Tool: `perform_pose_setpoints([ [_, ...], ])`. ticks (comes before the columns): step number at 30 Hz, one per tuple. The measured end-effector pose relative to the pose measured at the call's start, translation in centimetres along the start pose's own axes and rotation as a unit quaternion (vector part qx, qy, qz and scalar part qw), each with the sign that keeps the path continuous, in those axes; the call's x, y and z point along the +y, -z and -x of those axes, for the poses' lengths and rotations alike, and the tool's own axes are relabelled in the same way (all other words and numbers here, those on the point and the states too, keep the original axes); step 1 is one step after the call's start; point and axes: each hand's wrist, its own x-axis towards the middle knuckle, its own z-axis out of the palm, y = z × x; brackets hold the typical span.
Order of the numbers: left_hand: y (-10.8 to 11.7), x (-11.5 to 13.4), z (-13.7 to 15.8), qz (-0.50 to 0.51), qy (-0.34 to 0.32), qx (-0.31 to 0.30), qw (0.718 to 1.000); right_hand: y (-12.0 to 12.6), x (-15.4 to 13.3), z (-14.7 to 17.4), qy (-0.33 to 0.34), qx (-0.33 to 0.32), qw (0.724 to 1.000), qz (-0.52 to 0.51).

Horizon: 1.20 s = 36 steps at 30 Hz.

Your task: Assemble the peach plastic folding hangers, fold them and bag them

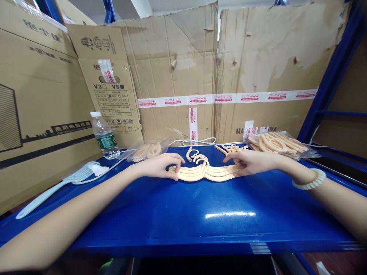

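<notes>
A bundle of pale cream cords (189, 174) lies crosswise on the blue shelf top (172, 214). Its strands run side by side and draw together in the middle, where curled ends (203, 159) rise toward the back. At the left end, my left hand (164, 165) has its thumb and fingers closed around the strands. My right hand (252, 162) pinches the right end, its index finger stretched out toward the loose short pieces (231, 148) behind. A small curved piece (189, 154) lies just behind the bundle. What the cords are made of I cannot tell.
Clear bags of similar cords stand at the back left (147, 150) and back right (276, 143). A water bottle (105, 137), a pale blue hairbrush (71, 177) and a white cable (197, 142) are around. Cardboard (177, 68) walls the back; a dark flat device (341, 172) lies right.
</notes>
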Motion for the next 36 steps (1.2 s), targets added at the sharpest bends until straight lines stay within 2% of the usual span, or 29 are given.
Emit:
perform_pose_setpoints([
  [8,-0.27,-0.49,-0.14,0.027,-0.002,-0.031,0.999,-0.1,-0.33,-0.27,-0.017,-0.035,0.999,-0.033],
  [17,-0.28,-0.02,-0.19,0.033,-0.001,-0.033,0.999,-0.15,0.19,-0.23,-0.02,-0.052,0.998,-0.036],
  [28,-0.78,-0.24,-0.43,0.034,-0.012,0.009,0.999,0.3,0.2,0.35,-0.065,-0.086,0.994,-0.033],
  [36,-0.57,-0.06,-0.39,0.033,0.002,0.019,0.999,0.71,-0.13,0.52,-0.062,-0.073,0.995,-0.029],
])
